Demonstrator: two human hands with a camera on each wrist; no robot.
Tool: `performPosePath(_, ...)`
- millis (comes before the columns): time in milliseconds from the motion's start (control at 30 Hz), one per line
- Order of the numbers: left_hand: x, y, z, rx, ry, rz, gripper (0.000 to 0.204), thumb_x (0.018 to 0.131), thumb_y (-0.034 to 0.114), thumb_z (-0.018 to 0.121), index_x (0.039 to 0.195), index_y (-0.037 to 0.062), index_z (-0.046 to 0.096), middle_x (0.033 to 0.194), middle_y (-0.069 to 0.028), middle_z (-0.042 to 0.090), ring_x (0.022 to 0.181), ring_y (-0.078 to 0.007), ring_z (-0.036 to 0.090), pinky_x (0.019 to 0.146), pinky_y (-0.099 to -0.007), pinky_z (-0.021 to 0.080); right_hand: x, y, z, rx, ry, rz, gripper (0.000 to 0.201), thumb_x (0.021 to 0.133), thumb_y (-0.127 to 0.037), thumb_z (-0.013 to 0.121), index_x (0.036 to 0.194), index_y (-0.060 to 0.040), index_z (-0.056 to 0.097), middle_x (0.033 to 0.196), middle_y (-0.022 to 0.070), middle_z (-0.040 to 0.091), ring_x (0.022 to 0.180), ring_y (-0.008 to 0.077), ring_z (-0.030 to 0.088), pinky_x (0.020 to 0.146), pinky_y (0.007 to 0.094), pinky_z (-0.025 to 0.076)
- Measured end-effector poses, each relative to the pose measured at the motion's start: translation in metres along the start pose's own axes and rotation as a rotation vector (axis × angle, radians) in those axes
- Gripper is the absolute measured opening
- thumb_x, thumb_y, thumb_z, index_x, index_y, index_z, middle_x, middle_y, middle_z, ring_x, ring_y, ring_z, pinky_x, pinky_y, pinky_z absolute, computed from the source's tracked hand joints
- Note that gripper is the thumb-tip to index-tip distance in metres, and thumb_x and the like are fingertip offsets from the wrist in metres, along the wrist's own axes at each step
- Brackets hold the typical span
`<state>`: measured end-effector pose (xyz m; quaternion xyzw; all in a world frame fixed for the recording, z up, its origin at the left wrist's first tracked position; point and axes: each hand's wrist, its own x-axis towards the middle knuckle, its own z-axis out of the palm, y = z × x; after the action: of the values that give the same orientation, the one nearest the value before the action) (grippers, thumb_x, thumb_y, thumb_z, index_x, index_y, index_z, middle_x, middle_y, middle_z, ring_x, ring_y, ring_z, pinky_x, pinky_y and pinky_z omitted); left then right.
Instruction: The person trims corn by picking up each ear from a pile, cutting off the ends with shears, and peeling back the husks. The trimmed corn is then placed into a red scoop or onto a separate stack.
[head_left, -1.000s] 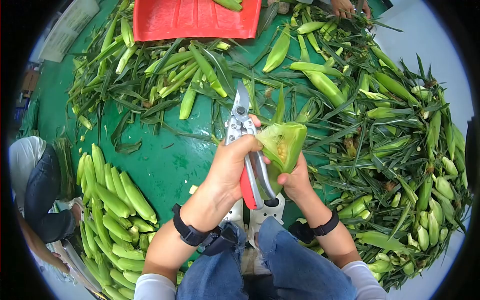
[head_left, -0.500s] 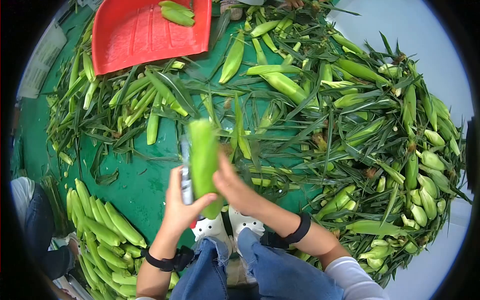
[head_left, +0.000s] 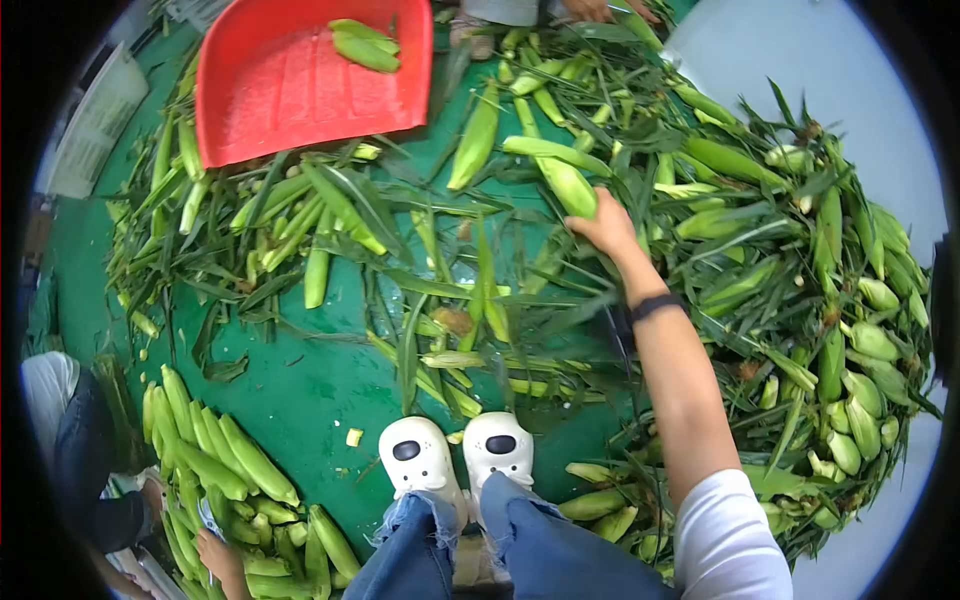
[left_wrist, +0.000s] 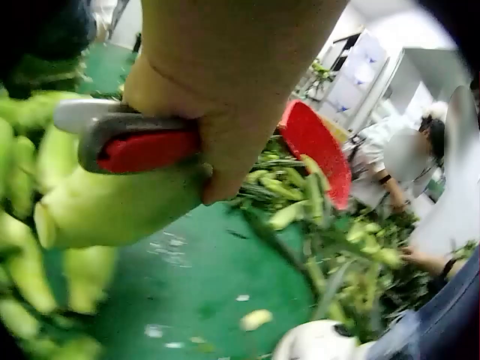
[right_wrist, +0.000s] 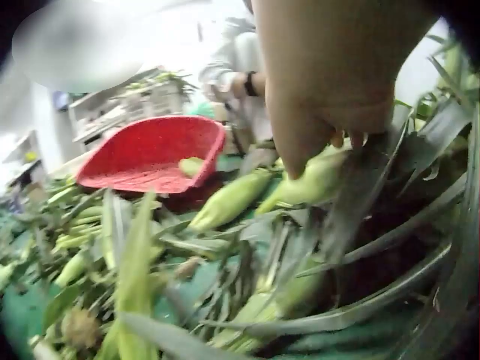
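- Your jeans [head_left: 420, 550] and white shoes [head_left: 415, 455] are down low, between your two hands.
- Your left hand [head_left: 218, 555] is down at the side, over the corn pile [head_left: 235, 455]. It holds the shears [left_wrist: 146, 152], and you can see a red grip poking out of it.
- The left ear [left_wrist: 124, 214] is right by the shears, partly under your left hand. You cannot tell how the fingers go round it.
- A pale scrap [head_left: 354, 437] is on the green floor [head_left: 300, 400], to the right of your left hand.
- Your right hand [head_left: 608, 225] reaches far out in front. Its fingers curl round one end of the right ear [head_left: 565, 185].
- A big leafy heap [head_left: 760, 290] is under your right hand and spreads out to its right.
- A thin ear [head_left: 550, 149] lies just past your right hand. A pointy ear [head_left: 475, 140] is to the left of that hand.
- The red scoop [head_left: 290, 100] is farther off, ahead and left of your right hand, with some green corn [head_left: 362, 48] in it.
- Past your right hand, you can see part of another person's hand [head_left: 588, 9].
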<state>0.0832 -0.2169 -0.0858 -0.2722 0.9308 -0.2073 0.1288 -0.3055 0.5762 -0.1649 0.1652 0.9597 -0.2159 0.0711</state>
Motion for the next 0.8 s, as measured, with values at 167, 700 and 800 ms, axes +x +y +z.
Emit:
performPosePath(167, 0.003, 0.084, -0.085, -0.503, 0.128, 0.248, 0.065, 0.070, 0.007, 0.074, 0.125, -0.0061, 0.041, 0.117, -0.0262, 0.054, 0.106, -0.0411, 0.054, 0.091, -0.0437, 0.043, -0.105, -0.049, -0.019, 0.039, -0.072, -0.597, 0.072, 0.068, -0.018, 0.077, 0.131, -0.0043, 0.045, 0.126, 0.0189, 0.054, 0.114, 0.0373, 0.052, 0.095, 0.0416, 0.044)
performPosePath(700, -0.006, 0.422, -0.244, -1.261, -0.639, 1.076, 0.048, 0.075, 0.019, 0.075, 0.110, 0.0039, 0.046, 0.084, -0.0133, 0.055, 0.074, -0.0231, 0.053, 0.070, -0.0334, 0.045, -0.206, -0.112, 0.018, 1.759, -0.364, 0.137, 0.036, 0.093, -0.023, 0.058, 0.121, -0.0024, 0.048, 0.115, 0.0082, 0.057, 0.104, 0.0216, 0.057, 0.093, 0.0383, 0.045)
performPosePath(800, -0.001, 0.416, -0.246, -1.143, -0.598, 1.145, 0.049, 0.076, 0.018, 0.074, 0.112, 0.0040, 0.044, 0.088, -0.0188, 0.059, 0.079, -0.0324, 0.061, 0.071, -0.0404, 0.047, -0.177, -0.135, 0.022, 1.862, -0.197, 0.134, 0.050, 0.093, -0.037, 0.055, 0.130, -0.0064, 0.041, 0.129, 0.0110, 0.050, 0.122, 0.0286, 0.050, 0.104, 0.0431, 0.040)
